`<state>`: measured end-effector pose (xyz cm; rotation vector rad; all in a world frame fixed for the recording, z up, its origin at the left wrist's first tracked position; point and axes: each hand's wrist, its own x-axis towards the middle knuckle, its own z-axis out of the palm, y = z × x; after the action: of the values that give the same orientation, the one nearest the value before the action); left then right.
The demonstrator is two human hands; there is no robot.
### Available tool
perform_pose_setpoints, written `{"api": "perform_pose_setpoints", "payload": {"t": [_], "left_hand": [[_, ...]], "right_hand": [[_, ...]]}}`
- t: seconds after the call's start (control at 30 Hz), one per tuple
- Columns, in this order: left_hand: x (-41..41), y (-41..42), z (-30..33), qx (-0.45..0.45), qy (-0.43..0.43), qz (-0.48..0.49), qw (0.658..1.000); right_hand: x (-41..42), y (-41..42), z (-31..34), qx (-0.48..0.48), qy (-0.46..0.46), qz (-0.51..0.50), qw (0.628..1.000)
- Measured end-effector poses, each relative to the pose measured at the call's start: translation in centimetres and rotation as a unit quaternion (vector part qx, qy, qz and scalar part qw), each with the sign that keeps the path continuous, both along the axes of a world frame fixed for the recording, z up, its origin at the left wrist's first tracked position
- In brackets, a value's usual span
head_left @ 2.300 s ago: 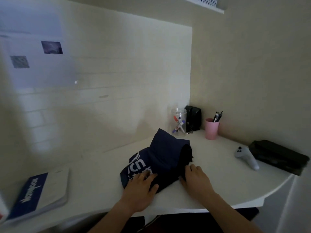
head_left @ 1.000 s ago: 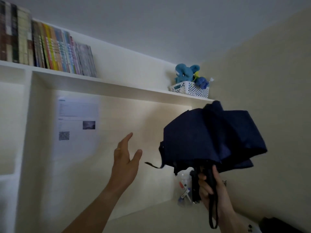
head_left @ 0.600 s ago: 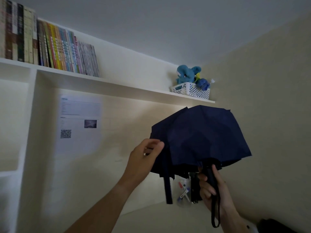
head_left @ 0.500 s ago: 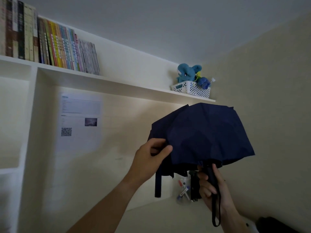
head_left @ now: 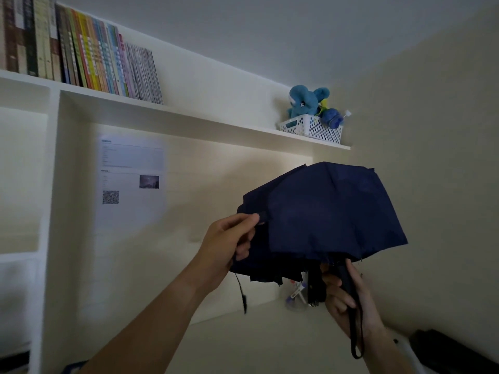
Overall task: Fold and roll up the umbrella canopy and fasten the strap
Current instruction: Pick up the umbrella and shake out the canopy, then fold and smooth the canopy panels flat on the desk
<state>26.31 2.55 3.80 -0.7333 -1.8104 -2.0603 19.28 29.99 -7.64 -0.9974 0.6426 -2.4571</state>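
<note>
A navy folding umbrella is held up in the air, its loose canopy [head_left: 332, 214] hanging in folds with the top pointing up. My right hand [head_left: 348, 298] grips the black handle [head_left: 347, 279] below the canopy, and a black wrist loop [head_left: 355, 338] dangles from it. My left hand [head_left: 229, 241] pinches the canopy's left edge between thumb and fingers. A thin dark strap [head_left: 241, 295] hangs down below that hand.
A white desk [head_left: 256, 338] lies below, with a clear jar [head_left: 295, 295] of pens at the back and a dark case [head_left: 453, 352] at the right. A shelf above carries books [head_left: 89, 58] and a white basket [head_left: 313, 128] with a blue plush toy. The wall stands close on the right.
The umbrella was lifted off the desk into the air by my right hand. My left hand reached in and took hold of the canopy's left edge; the strap now hangs lower.
</note>
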Motion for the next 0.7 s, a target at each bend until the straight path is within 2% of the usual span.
{"api": "perform_pose_setpoints", "payload": {"t": [0.13,0.27,0.4,0.57,0.7], "left_hand": [[-1.6,-1.7,-1.0,0.000,-0.033,0.153,0.988],[-4.1,-3.4,-2.3,0.023,-0.104,0.190,0.976],[-7.7,-4.5,-5.3,-0.069,-0.157,0.221,0.960],[-11.8,-5.8,-8.2,-0.100,-0.228,0.236,0.939],[-14.3,-7.2,-8.1,-0.081,-0.267,0.234,0.931]], "right_hand": [[2.2,-3.0,-2.4,0.039,-0.139,-0.199,0.969],[1.7,-7.4,-7.2,0.077,-0.288,-0.231,0.926],[-0.8,-11.9,-13.0,0.081,-0.413,-0.251,0.872],[-2.5,-16.3,-16.3,0.162,-0.414,-0.282,0.850],[-2.3,-16.0,-17.0,0.342,-0.351,-0.237,0.839]]}}
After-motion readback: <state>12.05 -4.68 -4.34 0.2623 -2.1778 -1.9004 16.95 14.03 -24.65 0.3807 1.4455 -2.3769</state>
